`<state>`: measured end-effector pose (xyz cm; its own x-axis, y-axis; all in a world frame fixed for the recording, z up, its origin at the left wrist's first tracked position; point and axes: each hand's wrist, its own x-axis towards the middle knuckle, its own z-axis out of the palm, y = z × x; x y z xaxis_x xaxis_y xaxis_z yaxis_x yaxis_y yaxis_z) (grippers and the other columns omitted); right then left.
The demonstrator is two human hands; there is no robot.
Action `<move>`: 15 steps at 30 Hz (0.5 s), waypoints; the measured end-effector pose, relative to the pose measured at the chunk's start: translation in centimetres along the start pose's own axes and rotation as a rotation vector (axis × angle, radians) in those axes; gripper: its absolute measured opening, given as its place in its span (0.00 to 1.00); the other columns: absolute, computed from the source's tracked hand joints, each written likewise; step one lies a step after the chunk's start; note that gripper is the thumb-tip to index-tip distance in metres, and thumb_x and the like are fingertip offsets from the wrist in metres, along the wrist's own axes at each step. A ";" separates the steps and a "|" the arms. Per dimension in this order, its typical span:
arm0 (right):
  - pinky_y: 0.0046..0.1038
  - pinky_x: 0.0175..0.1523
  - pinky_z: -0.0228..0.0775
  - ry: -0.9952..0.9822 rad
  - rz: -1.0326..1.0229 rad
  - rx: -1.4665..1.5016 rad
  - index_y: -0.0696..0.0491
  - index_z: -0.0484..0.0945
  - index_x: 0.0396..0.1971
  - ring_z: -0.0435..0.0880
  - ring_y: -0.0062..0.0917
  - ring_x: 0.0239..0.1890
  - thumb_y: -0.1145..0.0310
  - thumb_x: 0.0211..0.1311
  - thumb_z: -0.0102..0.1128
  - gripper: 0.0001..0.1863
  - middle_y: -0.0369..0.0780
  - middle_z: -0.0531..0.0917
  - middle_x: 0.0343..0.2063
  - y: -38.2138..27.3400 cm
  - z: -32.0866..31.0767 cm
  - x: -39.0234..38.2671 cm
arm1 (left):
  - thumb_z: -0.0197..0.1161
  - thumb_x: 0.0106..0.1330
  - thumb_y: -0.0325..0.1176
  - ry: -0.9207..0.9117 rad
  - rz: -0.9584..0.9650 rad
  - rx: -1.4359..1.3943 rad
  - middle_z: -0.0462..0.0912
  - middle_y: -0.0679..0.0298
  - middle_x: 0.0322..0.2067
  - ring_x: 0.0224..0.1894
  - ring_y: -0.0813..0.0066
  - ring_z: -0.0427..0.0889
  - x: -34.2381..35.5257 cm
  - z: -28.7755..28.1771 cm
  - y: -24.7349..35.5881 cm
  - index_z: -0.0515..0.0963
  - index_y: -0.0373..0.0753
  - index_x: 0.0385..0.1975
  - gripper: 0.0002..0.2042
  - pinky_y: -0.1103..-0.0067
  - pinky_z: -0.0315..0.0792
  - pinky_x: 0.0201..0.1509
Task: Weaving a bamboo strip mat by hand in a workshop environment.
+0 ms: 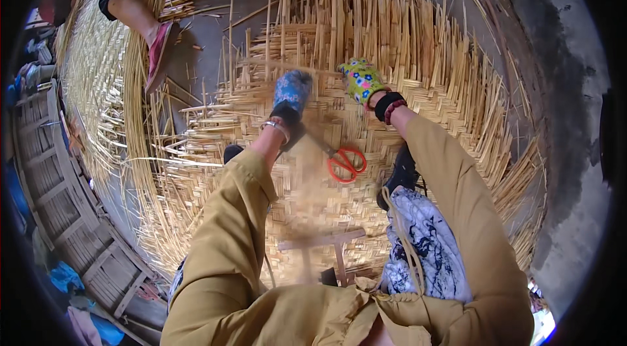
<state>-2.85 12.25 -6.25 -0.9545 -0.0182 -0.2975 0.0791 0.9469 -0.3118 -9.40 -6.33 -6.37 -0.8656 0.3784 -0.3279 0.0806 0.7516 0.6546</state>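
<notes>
The one head-worn fisheye view looks steeply down and forward from above the wearer, with the tan sleeves (225, 228) closest, running up from seven and five o'clock. The woven mat (375, 134) lies farther below, filling the middle; toward the rim, around eight to nine o'clock, a wooden frame (70, 234) bends.

scissors (339, 155) on mat (457, 125) | frame (66, 158) far left | co-worker's shoe (159, 55) ahead, left

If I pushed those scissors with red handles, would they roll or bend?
The scissors probably wouldn't roll, since they seem to lie flat. They'd likely stay stiff, because the blades look like dark metal. They might snag on the mat, whose woven strips look uneven.
</notes>
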 end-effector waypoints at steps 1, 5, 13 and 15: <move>0.33 0.48 0.64 -0.026 0.030 -0.002 0.51 0.75 0.40 0.72 0.36 0.43 0.68 0.47 0.54 0.16 0.41 0.75 0.36 0.2 -0.2 0.1 | 0.62 0.53 0.33 -0.008 -0.002 0.009 0.80 0.65 0.22 0.28 0.72 0.78 0.6 0.3 0.3 0.79 0.36 0.31 0.09 0.81 0.72 0.34; 0.34 0.40 0.67 0.009 0.023 0.236 0.52 0.79 0.27 0.75 0.36 0.36 0.63 0.47 0.58 0.10 0.42 0.76 0.30 1.1 -0.6 -0.3 | 0.64 0.49 0.22 -0.152 -0.133 -0.699 0.81 0.64 0.33 0.31 0.77 0.78 3.5 -0.1 0.8 0.76 0.39 0.40 0.16 0.80 0.73 0.38; 0.33 0.37 0.69 0.165 -0.032 0.268 0.51 0.79 0.30 0.77 0.36 0.31 0.65 0.48 0.56 0.10 0.43 0.78 0.26 1.4 0.2 -1.5 | 0.64 0.49 0.29 0.007 0.058 0.100 0.80 0.61 0.28 0.30 0.67 0.79 4.4 1.4 2.0 0.77 0.36 0.30 0.09 0.75 0.73 0.38; 0.33 0.36 0.70 0.240 -0.019 0.283 0.51 0.79 0.30 0.77 0.37 0.30 0.66 0.48 0.55 0.10 0.43 0.78 0.27 1.2 0.1 -1.4 | 0.62 0.50 0.28 0.099 0.093 -0.021 0.79 0.61 0.26 0.30 0.64 0.79 4.5 2.2 1.9 0.76 0.37 0.29 0.07 0.73 0.73 0.37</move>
<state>-1.35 13.35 -6.32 -0.9942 0.0731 -0.0793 0.1052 0.8203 -0.5622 -12.03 -1.98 -8.09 -0.8994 0.3900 -0.1974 0.1532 0.7042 0.6932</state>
